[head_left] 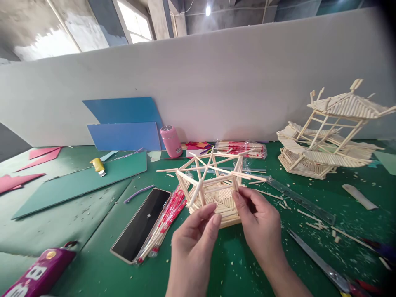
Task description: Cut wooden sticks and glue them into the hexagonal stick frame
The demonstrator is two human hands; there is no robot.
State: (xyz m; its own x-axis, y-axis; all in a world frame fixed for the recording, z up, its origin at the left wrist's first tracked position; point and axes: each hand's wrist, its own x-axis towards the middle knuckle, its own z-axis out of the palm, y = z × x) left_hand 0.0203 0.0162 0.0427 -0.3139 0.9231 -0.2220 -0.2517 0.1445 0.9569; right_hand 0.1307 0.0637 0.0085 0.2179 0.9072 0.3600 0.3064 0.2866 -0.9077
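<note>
Both hands are on the little stick model (216, 185), a small hexagon-ish frame of pale wooden sticks with a slatted floor and long sticks crossing over the top like a star. The left hand (193, 243) has thumb and forefinger pressed together on the near left edge of the floor, pinching it. The right hand (262, 227) grips the near right side, fingertips (239, 198) curled against the base and one upright post. The model sits on the green table (93, 264) roughly mid-table, a bit toward the near edge, lifted or tipped slightly, can't really tell which.

Just left of the model there's a plastic sleeve of red-and-white sticks (161, 225) lying diagonally, and touching that, a dark phone (140, 225) lying flat. A purple strip (139, 192) lies above the phone. Behind the model, near the far edge, is another wrapped bundle of sticks (243, 148), some coloured paper scraps (198, 145) and a pink bottle (170, 141) standing against the white wall. Blue sheets (125, 126) lean on that wall too.

To the right a clear ruler (301, 200) runs diagonally, with wood offcuts scattered about. The far right corner has a much bigger finished stick pavilion (329, 136) with tiered roofs. The near left corner shows a magenta case (40, 272), and a yellow cutter (98, 166) lies on a green sheet (80, 181) farther back.
</note>
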